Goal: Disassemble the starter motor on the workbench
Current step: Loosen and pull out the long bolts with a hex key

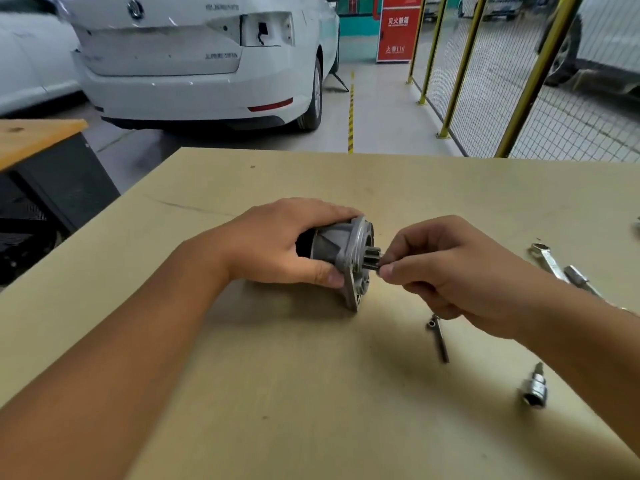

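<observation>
The right hand (446, 271) pinches the small gear (375, 259) on the starter motor (341, 258), which the left hand (287, 244) grips, lying sideways on the workbench (311, 393). 1 bolt (439, 337) and 1 socket (535, 393) lie nearby.

A white car (194, 64) stands beyond the bench, beside a red cabinet (398, 27) and yellow-posted mesh fence (485, 81).

The starter motor housing (341, 258) lies on its side near the middle of the workbench (242, 375), gripped from the left by the left hand (287, 244), while the right hand (450, 271) pinches the pinion gear (373, 259) at its right end. A long bolt (439, 337) lies just before the right hand, a socket bit (535, 391) nearer and to the right, and a wrench (550, 261) right of the hand. A car (194, 57) stands behind the workbench, with a mesh fence (502, 81) to its right.
</observation>
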### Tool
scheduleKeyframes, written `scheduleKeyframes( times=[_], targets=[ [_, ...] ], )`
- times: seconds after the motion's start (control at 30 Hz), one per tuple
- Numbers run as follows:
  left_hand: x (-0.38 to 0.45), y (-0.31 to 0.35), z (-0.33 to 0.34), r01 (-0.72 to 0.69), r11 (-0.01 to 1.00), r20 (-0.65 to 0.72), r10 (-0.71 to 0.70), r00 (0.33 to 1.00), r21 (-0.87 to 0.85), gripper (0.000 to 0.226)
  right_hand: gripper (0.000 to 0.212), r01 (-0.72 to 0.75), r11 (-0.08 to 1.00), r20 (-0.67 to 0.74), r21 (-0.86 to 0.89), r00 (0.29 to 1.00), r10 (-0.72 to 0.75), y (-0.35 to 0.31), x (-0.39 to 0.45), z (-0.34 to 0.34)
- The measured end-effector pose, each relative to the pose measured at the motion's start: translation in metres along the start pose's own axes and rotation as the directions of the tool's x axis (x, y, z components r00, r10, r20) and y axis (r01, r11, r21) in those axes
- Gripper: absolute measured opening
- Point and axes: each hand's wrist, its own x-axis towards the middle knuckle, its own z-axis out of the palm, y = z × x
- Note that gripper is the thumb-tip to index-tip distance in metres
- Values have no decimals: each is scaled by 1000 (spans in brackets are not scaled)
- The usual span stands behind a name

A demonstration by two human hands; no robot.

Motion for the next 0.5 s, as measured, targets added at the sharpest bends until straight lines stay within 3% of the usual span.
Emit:
scheduleKeyframes(
  times=[0.23, 0.5],
  targets=[
    [-11, -5, 7, -20, 1000, -42, 21, 999, 1, 82, 15, -36, 999, -121, -22, 992, 33, 0, -20, 7],
    [-25, 3, 27, -100, 992, -296, 117, 948, 71, 70, 15, -23, 994, -119, 108, 992, 36, 11, -31, 26]
  ],
)
